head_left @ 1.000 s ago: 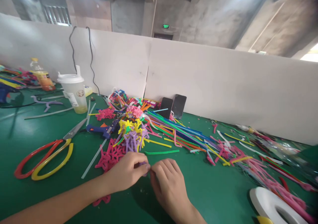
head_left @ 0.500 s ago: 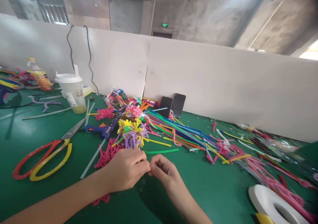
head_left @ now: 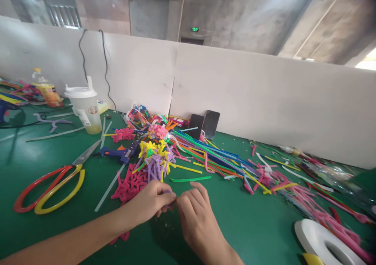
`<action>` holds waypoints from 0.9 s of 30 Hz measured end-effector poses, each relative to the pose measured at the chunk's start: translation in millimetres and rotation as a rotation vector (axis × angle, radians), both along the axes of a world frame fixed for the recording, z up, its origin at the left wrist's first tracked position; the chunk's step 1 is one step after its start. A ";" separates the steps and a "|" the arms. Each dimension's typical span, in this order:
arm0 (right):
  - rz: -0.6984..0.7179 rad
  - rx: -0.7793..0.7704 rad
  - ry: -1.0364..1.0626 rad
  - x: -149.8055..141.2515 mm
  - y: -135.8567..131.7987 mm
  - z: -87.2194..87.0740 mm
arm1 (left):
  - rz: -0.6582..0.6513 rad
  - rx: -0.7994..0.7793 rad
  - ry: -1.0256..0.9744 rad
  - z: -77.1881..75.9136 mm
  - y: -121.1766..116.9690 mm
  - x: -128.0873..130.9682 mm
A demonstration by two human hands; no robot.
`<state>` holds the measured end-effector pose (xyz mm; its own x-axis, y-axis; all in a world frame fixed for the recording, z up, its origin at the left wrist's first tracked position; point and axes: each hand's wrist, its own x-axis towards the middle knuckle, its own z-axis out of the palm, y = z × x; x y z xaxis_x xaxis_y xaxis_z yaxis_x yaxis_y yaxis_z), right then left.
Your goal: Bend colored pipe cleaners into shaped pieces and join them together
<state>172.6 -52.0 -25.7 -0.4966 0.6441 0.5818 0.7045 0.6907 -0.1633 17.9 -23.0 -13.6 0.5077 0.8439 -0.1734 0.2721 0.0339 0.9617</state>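
Observation:
My left hand [head_left: 149,204] and my right hand [head_left: 196,217] meet fingertip to fingertip low in the middle of the green table [head_left: 258,225]. Both pinch a small purple piece [head_left: 171,205], mostly hidden by the fingers. Just behind the hands lies a heap of bent purple and yellow strips [head_left: 155,159], with pink bent strips [head_left: 131,184] to its left.
Red and yellow scissors [head_left: 49,186] lie at the left, a blue glue gun [head_left: 117,153] behind them, and a lidded cup [head_left: 85,108] further back. Coloured strips [head_left: 223,163] fan out to the right. Two phones [head_left: 204,124] lean on the white partition. A white tape roll [head_left: 323,243] sits at the lower right.
My right hand has turned and moved back against the left hand, fingers spread more over the small piece. My left hand has shifted slightly down and right.

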 end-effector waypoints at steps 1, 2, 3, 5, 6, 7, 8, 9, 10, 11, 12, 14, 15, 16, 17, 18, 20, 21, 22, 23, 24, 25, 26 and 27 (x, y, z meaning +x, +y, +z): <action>-0.019 -0.018 0.042 -0.2 0.3 0.2 | 0.009 0.030 0.014 1.8 -1.3 0.4; -0.046 -0.054 0.105 -0.5 0.6 0.3 | 0.024 0.077 0.032 3.9 -2.6 0.9; -0.077 -0.110 0.183 -0.9 0.9 0.6 | 0.047 0.129 0.047 6.0 -3.8 1.4; -0.140 -0.270 0.347 -2.1 1.7 1.4 | 0.091 0.207 0.045 9.5 -4.9 2.1; -0.165 -0.359 0.421 -2.8 2.0 2.1 | 0.111 0.224 0.027 10.5 -4.8 2.3; -0.181 -0.446 0.479 -3.5 2.4 3.0 | 0.129 0.227 0.001 11.0 -4.1 2.3; -0.192 -0.524 0.526 -4.1 2.7 3.9 | 0.147 0.226 -0.024 11.0 -3.0 2.1; -0.198 -0.589 0.562 -4.5 3.0 4.8 | 0.170 0.230 -0.042 10.6 -1.8 1.8; -0.198 -0.640 0.591 -4.8 3.5 5.7 | 0.192 0.237 -0.049 10.0 -0.6 1.4; -0.192 -0.678 0.616 -4.8 4.0 6.4 | 0.212 0.247 -0.047 9.4 0.4 1.0; -0.179 -0.709 0.646 -4.7 4.6 6.9 | 0.220 0.258 -0.038 9.0 1.0 0.7; -0.127 -0.758 0.723 -3.9 6.2 7.1 | 0.192 0.288 0.002 8.9 0.9 0.5; -0.091 -0.786 0.760 -3.4 7.1 6.9 | 0.165 0.303 0.024 9.1 0.3 0.6; -0.053 -0.819 0.791 -3.0 8.0 6.6 | 0.138 0.313 0.040 9.3 -0.5 0.9; -0.016 -0.857 0.815 -2.8 8.8 6.1 | 0.116 0.318 0.047 9.5 -1.4 1.2; 0.017 -0.897 0.831 -2.8 9.4 5.7 | 0.101 0.316 0.047 9.6 -2.2 1.6; 0.063 -0.961 0.857 -3.2 10.2 5.4 | 0.089 0.306 0.023 9.5 -3.1 2.2; 0.076 -0.980 0.876 -3.5 10.4 5.5 | 0.081 0.303 0.006 9.4 -3.3 2.3; 0.080 -0.989 0.898 -3.7 10.6 5.7 | 0.071 0.304 -0.010 9.3 -3.2 2.4; 0.075 -0.990 0.921 -3.8 10.8 6.1 | 0.061 0.304 -0.023 9.3 -3.1 2.5; 0.066 -0.987 0.942 -3.8 11.1 6.4 | 0.053 0.302 -0.033 9.2 -2.9 2.5; 0.056 -0.985 0.960 -3.6 11.5 6.5 | 0.049 0.298 -0.039 9.1 -2.7 2.7; 0.048 -0.984 0.973 -3.3 11.9 6.5 | 0.052 0.294 -0.040 8.8 -2.5 2.8; 0.040 -0.983 0.981 -2.9 12.3 6.3 | 0.064 0.289 -0.042 8.3 -2.3 3.0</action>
<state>169.6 -39.7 -19.3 -0.1812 0.9832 0.0212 0.0031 0.0221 -0.9998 21.0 -25.2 -5.3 0.4539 0.8856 0.0985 0.2379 -0.2270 0.9444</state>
